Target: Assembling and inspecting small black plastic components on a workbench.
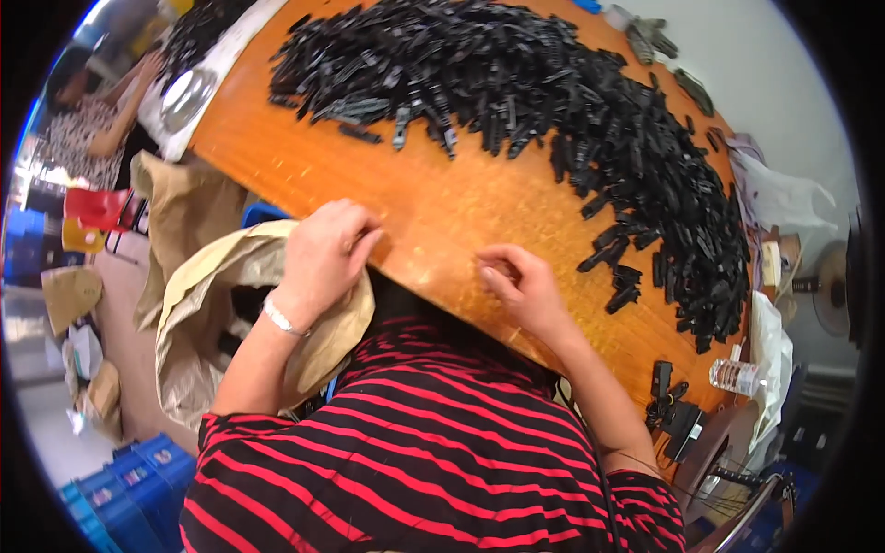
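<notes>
My left hand (330, 247) is over the near table edge, beside the opening of a brown paper sack (175, 318). Its fingers are curled toward the thumb, and anything in them is hidden. Above the wooden table (415, 207), my right hand (527, 293) has its fingers bent in; what it holds, if anything, cannot be made out. A large pile of small black plastic clip-like parts (516, 74) curves across the far side and down the right. Some dark pieces show inside the sack.
At the right lie a black power adapter (682, 429) with its cable and a clear plastic bottle (735, 376). Blue crates (138, 488) stand on the floor at lower left. Another person (101, 129) sits at far left near a metal bowl (188, 100). A fan (834, 288) is at right.
</notes>
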Demonstrator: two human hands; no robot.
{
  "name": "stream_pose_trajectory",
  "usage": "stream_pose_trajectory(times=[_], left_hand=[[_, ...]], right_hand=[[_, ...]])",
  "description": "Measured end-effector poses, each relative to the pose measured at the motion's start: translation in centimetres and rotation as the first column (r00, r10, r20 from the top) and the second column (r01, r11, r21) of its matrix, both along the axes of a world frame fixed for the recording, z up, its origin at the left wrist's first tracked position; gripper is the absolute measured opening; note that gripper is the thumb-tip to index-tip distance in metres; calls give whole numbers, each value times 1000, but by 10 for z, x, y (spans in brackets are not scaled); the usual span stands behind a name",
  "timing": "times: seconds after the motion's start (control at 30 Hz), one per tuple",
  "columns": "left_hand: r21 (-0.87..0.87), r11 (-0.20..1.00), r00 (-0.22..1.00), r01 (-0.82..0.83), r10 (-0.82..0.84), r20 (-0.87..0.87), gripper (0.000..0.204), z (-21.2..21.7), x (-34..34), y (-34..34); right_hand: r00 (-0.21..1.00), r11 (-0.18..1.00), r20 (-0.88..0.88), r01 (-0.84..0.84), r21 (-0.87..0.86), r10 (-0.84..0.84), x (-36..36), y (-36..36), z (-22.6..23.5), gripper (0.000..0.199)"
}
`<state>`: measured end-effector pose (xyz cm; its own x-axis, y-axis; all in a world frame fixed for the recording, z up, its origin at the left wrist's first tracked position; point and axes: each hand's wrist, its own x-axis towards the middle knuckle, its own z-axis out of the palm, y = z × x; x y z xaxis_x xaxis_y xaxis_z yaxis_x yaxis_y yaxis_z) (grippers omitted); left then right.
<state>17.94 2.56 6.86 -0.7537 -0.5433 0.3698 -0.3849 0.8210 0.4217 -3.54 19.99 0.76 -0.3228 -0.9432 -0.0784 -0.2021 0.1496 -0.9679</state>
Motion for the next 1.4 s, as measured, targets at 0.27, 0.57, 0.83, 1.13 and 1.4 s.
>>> stream_pose_trajectory(times=[0.27,0.57,0.83,1.13,1.4], left_hand=[[-39,996,993,86,-89,-81,47,-56,-172,-27],[-94,995,999,-40,39,-13,54,-91,-222,-20],[-73,995,994,75,-80,-73,43,-97,-200,-16],[6,983,978,186,-184,-99,36,-87,-164,0],[105,990,944,100,-61,-325,37,-89,-137,0]], right_hand=[[904,905,-54,425,16,-423,-45,80,8,16],[643,830,-541,514,-219,-541,-76,96,5,12],[444,834,-752,492,-249,-487,-87,93,-2,21],[554,866,-673,399,-301,-489,-81,30,-11,22],[609,869,-620,369,-329,-494,-81,33,0,14]])
